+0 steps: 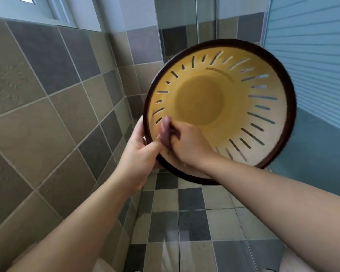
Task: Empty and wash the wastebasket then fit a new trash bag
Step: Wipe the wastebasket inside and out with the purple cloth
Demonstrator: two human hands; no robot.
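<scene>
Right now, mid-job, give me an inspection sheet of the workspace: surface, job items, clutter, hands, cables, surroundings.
Surface: checkered tile floor in grey and beige, with a wet-looking sheen.
Job's things: yellow slotted wastebasket with a dark rim, held up off the floor, opening toward the camera; no trash or bag seen inside.
Clutter: nothing seen.
Hands: left hand grips the rim at lower left; right hand reaches inside, its fingers curled against the inner wall, possibly around something small, too blurred to tell.
Cables: nothing seen.
Surroundings: tiled wall on the left, window frame above it, blue panelled wall on the right.
</scene>
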